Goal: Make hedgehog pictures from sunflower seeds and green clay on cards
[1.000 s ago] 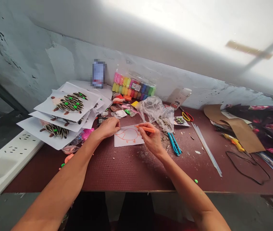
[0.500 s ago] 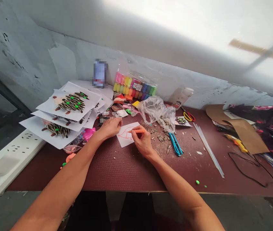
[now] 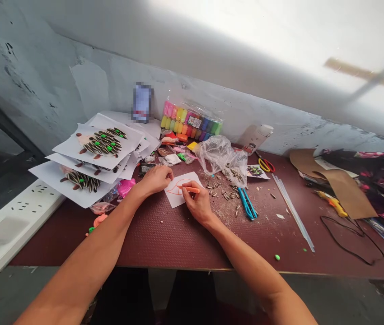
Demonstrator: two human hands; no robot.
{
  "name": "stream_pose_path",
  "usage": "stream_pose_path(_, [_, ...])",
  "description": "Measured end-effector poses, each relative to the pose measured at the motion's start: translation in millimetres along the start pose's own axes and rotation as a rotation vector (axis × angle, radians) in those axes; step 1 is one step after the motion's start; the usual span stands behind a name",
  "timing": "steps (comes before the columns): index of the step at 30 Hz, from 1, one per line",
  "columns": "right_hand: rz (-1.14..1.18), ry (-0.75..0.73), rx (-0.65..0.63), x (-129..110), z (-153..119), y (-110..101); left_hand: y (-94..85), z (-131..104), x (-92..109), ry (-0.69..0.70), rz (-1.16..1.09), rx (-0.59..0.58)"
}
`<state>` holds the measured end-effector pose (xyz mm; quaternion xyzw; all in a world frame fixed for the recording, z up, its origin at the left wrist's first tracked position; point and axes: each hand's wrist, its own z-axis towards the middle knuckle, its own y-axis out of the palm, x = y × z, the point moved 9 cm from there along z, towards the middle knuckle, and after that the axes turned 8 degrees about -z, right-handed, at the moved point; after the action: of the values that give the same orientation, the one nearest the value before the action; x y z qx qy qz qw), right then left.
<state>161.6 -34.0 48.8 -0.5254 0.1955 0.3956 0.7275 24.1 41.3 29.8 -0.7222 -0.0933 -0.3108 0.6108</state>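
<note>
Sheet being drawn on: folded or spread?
Spread flat. The visible part of the white paper lies level on the table, no fold showing; the right hand hides some.

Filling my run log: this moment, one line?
left hand: at small white paper edge | right hand: holds orange pen | nearby: light-blue plastic cutter, striped seeds

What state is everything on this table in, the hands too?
Right hand: closed around the orange pen
Orange pen: held, tip at the paper
Paper: partly drawn on
Left hand: resting at the paper's edge
Pictures: stacked loosely
Plastic bag: crumpled
Bottle: capped
Blue cutter: lying down
Scissors: lying down, blades unclear
Phone-like object: upright, blurred
</note>
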Motion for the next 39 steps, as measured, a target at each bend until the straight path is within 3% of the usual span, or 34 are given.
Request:
stream_pose_path(24, [-0.011, -0.003, -0.069, 5.7, 1.7, 8.2, -0.3, -2.7, 4.7, 0.002, 0.044, -0.054])
stream_pose_path(39, [-0.028, -0.01, -0.075, 3.4, 0.8, 8.4, -0.4, -1.1, 2.5, 0.027, 0.002, -0.024])
